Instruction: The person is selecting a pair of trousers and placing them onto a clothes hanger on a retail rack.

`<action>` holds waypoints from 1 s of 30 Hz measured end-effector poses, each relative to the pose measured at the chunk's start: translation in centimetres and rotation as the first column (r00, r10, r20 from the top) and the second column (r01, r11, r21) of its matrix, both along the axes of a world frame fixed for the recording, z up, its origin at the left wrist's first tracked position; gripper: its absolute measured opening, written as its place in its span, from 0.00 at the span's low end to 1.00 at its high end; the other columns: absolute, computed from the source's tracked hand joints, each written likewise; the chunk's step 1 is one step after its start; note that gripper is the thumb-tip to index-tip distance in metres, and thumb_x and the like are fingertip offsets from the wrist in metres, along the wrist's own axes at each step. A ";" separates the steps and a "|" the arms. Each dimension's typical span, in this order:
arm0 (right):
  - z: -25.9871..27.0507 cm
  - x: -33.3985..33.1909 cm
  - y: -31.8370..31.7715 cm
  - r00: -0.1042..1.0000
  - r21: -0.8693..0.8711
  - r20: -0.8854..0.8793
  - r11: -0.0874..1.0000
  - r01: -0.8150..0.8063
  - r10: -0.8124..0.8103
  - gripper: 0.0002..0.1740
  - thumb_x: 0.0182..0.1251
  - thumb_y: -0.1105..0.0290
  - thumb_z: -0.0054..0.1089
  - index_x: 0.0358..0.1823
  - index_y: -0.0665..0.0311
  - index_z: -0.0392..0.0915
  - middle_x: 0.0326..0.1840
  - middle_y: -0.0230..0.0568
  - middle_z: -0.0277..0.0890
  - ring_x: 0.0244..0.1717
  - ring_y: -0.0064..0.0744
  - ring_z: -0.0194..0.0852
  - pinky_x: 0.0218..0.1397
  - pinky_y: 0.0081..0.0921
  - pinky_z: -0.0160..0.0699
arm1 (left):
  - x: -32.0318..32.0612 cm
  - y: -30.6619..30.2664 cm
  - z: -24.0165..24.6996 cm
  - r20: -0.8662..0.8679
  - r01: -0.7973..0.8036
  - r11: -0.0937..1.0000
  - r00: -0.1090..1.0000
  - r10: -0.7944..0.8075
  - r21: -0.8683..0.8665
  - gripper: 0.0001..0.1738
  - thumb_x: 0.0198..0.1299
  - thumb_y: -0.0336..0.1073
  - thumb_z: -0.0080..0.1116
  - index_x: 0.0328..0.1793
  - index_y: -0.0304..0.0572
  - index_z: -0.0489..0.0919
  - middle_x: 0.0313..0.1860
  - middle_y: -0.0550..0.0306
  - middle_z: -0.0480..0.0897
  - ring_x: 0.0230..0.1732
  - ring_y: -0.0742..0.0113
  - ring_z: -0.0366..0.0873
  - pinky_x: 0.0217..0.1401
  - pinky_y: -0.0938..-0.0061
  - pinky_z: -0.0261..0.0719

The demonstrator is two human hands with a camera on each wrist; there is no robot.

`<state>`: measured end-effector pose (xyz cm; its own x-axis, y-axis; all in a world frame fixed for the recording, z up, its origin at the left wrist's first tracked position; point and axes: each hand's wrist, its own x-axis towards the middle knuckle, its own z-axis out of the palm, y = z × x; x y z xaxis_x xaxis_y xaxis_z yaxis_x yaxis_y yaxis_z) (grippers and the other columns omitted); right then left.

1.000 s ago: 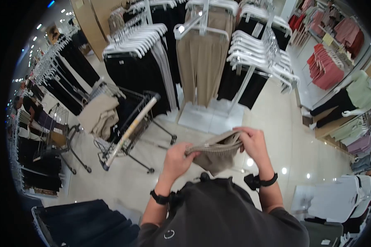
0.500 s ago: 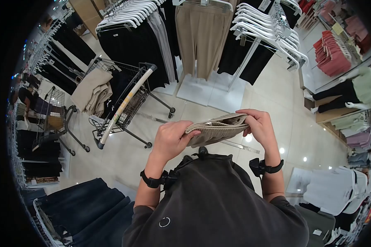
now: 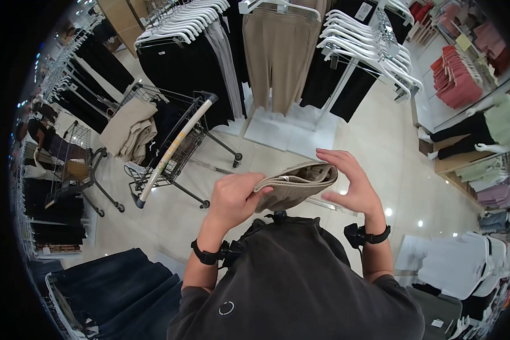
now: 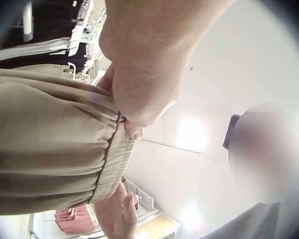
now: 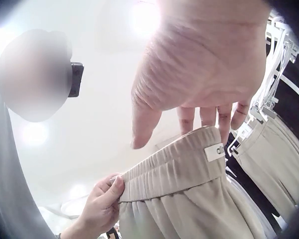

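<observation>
Beige trousers [image 3: 289,192] with a gathered elastic waistband hang in front of my chest. My left hand [image 3: 234,197] pinches the waistband at its left end, thumb on the near side. Beside the other end, my right hand [image 3: 354,184] is spread, thumb apart from the fingers. In the right wrist view the right fingers [image 5: 208,117] extend behind the top edge of the waistband [image 5: 169,167], near a small white label [image 5: 214,152]. The gathered seam runs below the left hand [image 4: 139,94] in the left wrist view. The trouser legs are mostly hidden from the head view.
A shopping cart [image 3: 178,133] holding folded beige clothes [image 3: 131,129] stands at the left. Ahead are racks of beige trousers [image 3: 277,56] and black trousers [image 3: 175,73] on white hangers. Dark jeans [image 3: 110,289] lie at lower left, white garments [image 3: 447,263] at lower right. A mannequin [image 3: 496,122] stands right.
My right hand has let go of the waistband's right end and spread its fingers. The left hand keeps its hold. The head view has tilted further down since one second ago.
</observation>
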<state>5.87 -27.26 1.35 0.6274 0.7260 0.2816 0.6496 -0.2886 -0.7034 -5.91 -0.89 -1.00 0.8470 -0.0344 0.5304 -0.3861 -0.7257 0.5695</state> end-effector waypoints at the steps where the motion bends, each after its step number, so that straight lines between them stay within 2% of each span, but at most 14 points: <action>1: 0.6 -0.4 0.6 0.997 -0.033 0.083 0.999 0.006 -0.003 0.36 0.51 0.64 0.72 0.65 0.59 0.74 0.66 0.41 0.73 0.62 0.43 0.72 0.64 0.35 0.68 | 0.0 0.0 0.0 -0.014 0.012 1.000 1.000 -0.013 -0.011 0.12 0.51 0.32 0.71 0.40 0.38 0.82 0.30 0.52 0.84 0.27 0.53 0.81 0.30 0.66 0.77; 2: 0.8 -0.8 1.1 0.986 -0.066 0.165 0.998 0.016 -0.005 0.39 0.48 0.62 0.75 0.66 0.57 0.74 0.67 0.40 0.73 0.63 0.43 0.71 0.65 0.35 0.67 | 0.0 -0.1 0.0 0.000 0.015 1.000 1.000 -0.015 -0.006 0.12 0.51 0.32 0.71 0.40 0.38 0.82 0.30 0.52 0.84 0.27 0.53 0.81 0.31 0.66 0.77; 5: 0.0 -0.9 2.3 0.984 -0.087 0.176 0.996 -0.012 0.027 0.39 0.47 0.61 0.77 0.64 0.56 0.74 0.59 0.40 0.78 0.56 0.43 0.75 0.59 0.34 0.71 | -0.1 -0.2 0.4 0.029 0.029 0.999 0.999 -0.030 0.016 0.12 0.50 0.32 0.72 0.40 0.38 0.82 0.31 0.52 0.85 0.27 0.53 0.81 0.32 0.66 0.77; 8: -1.2 -0.3 2.5 0.992 -0.249 0.111 0.968 -0.036 0.065 0.29 0.48 0.63 0.76 0.55 0.56 0.80 0.44 0.38 0.81 0.46 0.42 0.77 0.52 0.35 0.73 | -0.3 0.1 0.5 0.022 0.027 0.999 0.999 -0.028 0.045 0.13 0.49 0.32 0.72 0.39 0.38 0.82 0.32 0.52 0.85 0.29 0.53 0.82 0.33 0.66 0.78; 11: -1.9 -0.4 3.1 0.985 -0.209 0.124 0.974 -0.091 0.119 0.17 0.49 0.64 0.73 0.42 0.58 0.83 0.31 0.34 0.79 0.38 0.41 0.78 0.46 0.36 0.73 | -0.7 0.8 0.5 -0.014 0.004 0.999 1.000 -0.004 0.049 0.13 0.49 0.34 0.72 0.39 0.39 0.82 0.32 0.54 0.85 0.29 0.53 0.82 0.33 0.66 0.78; 14: -1.8 -0.5 3.5 0.982 -0.197 0.151 0.977 -0.084 0.115 0.10 0.50 0.65 0.72 0.34 0.58 0.84 0.28 0.33 0.79 0.36 0.40 0.78 0.43 0.36 0.72 | -1.0 1.3 0.3 -0.014 -0.031 0.998 0.999 0.032 0.050 0.12 0.51 0.37 0.72 0.38 0.41 0.82 0.32 0.56 0.85 0.29 0.54 0.81 0.34 0.66 0.78; 16: -1.9 -0.6 3.6 0.972 -0.201 0.192 0.975 -0.098 0.137 0.10 0.50 0.66 0.72 0.34 0.57 0.84 0.28 0.32 0.79 0.35 0.38 0.77 0.42 0.34 0.71 | -1.0 1.7 0.2 -0.008 -0.039 0.997 0.999 0.039 0.067 0.11 0.51 0.36 0.71 0.38 0.41 0.82 0.33 0.56 0.85 0.31 0.53 0.82 0.35 0.65 0.79; 19: -1.8 -0.6 4.0 0.954 -0.224 0.250 0.968 -0.110 0.167 0.09 0.49 0.66 0.72 0.33 0.57 0.84 0.26 0.32 0.78 0.32 0.38 0.77 0.40 0.33 0.71 | -1.5 2.2 -0.1 -0.107 -0.053 0.998 0.993 0.058 0.042 0.12 0.51 0.33 0.70 0.42 0.41 0.83 0.40 0.54 0.85 0.40 0.53 0.83 0.43 0.65 0.79; 25: -1.5 -1.1 5.8 0.909 -0.349 0.316 0.924 -0.156 0.272 0.08 0.48 0.66 0.70 0.27 0.58 0.80 0.21 0.35 0.76 0.28 0.41 0.76 0.36 0.34 0.71 | -0.7 0.0 3.3 -0.143 0.018 0.969 0.990 0.018 0.245 0.22 0.48 0.38 0.72 0.50 0.40 0.82 0.53 0.50 0.82 0.57 0.51 0.78 0.61 0.61 0.72; 28: -1.3 -1.5 6.7 0.872 -0.407 0.364 0.898 -0.168 0.328 0.08 0.48 0.66 0.70 0.26 0.58 0.80 0.21 0.35 0.75 0.27 0.41 0.76 0.36 0.34 0.72 | 0.4 -1.6 1.3 -0.133 0.093 0.941 0.990 -0.052 0.326 0.21 0.52 0.42 0.69 0.48 0.39 0.81 0.44 0.48 0.83 0.49 0.50 0.81 0.52 0.62 0.77; 30: -1.2 -1.4 6.8 0.867 -0.404 0.378 0.900 -0.163 0.326 0.08 0.48 0.66 0.70 0.26 0.58 0.80 0.20 0.35 0.75 0.27 0.40 0.76 0.35 0.34 0.72 | 1.4 -1.5 -0.1 -0.364 0.160 0.955 0.930 -0.060 0.250 0.17 0.52 0.42 0.68 0.43 0.39 0.81 0.38 0.47 0.83 0.43 0.48 0.81 0.46 0.60 0.78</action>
